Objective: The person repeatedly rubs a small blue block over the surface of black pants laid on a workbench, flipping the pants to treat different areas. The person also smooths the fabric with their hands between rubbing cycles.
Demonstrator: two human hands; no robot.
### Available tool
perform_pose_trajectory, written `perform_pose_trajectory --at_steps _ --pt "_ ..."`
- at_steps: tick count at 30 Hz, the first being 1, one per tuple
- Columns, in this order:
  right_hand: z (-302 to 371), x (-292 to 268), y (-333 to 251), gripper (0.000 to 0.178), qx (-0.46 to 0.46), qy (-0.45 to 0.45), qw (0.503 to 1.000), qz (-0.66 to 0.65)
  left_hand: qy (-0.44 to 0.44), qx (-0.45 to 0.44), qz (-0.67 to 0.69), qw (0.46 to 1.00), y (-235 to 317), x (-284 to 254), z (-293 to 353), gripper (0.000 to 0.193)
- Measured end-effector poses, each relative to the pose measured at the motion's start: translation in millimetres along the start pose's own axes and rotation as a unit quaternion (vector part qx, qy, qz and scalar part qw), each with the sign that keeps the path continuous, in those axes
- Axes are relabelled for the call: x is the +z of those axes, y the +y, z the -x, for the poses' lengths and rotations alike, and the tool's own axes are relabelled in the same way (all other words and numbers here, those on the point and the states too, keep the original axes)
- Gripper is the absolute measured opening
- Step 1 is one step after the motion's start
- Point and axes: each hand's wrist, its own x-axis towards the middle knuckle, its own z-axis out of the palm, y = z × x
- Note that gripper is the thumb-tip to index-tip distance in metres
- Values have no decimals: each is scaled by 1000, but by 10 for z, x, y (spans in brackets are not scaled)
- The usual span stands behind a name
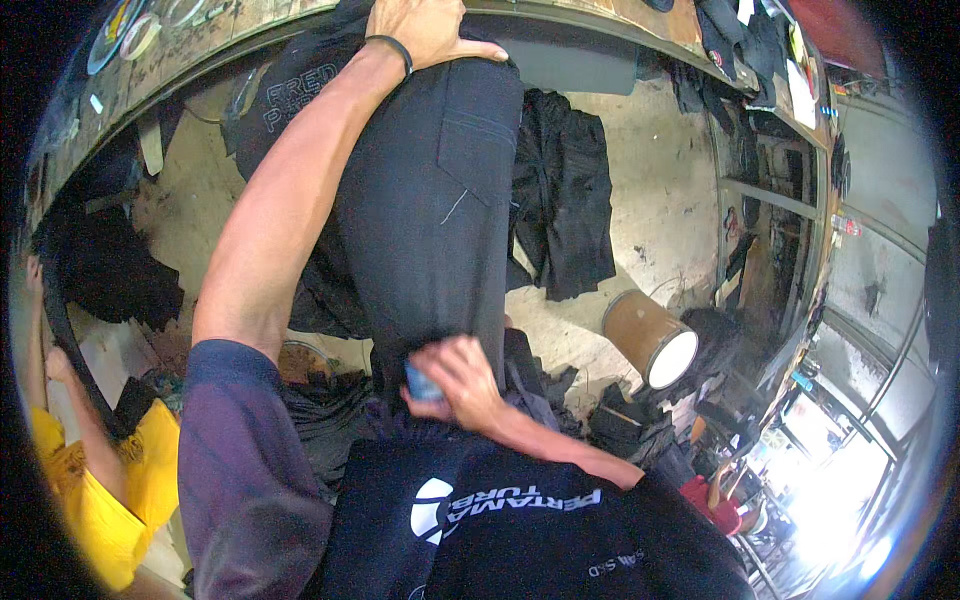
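"Both hands are touching the dark trousers (425,250), aren't they?"

"Yes. Left hand (425,32) is pressing on the upper end, thumb stretching away from the fingers. Those are running past the top of the view, so I can't tell whether they're pinching cloth. Right hand (465,378) is showing as a blur over the lower end, fingers and thumb clasping a small blue object (424,385)."

"What about edges and room?"

"Left hand is sitting close to the curved edge of the wooden workbench (190,55). The trousers are stretching from there down toward the wearer's black shirt (530,550). On their right, a black garment (565,190) is lying just beside them, and tan floor (660,170) is showing beyond it. A person in a yellow shirt (150,470) is taking up the lower left."

"Any containers?"

"A brown cylinder (635,325) is showing its round white end at the right, well apart from both hands; I can't tell whether it's holding anything. A blue-rimmed round dish (105,45) is resting on the bench, its contents too small to make out."

"And how are the trousers looking?"

"Nearly black and fairly smooth. A patch pocket (480,150) is carrying pale stitching, and a loose pale thread (455,206) is trailing near its lower corner."
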Motion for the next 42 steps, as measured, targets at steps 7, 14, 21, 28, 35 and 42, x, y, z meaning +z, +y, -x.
perform_pose_trajectory --at_steps 7,14,21,28,35,42 --pt "199 -77 87 61 -107 -22 994 22 77 -81 -13 994 -1049 -8 1086 51" --pt "-824 -388 320 53 -187 -91 978 16 103 17 118 988 -40 270 728 123" --pt "-1852 -353 290 61 -88 69 989 98 126 -4 117 985 3 480 629 123" --pt "-1572 -638 108 77 -133 -105 983 67 88 -17 103 991 47 403 632 124" --pt "-1352 -557 171 61 -117 -89 986 79 49 13 111 993 10 238 590 126" --pt "-1438 -640 439 59 -114 34 988 100 150 12 96 984 66 356 591 125"
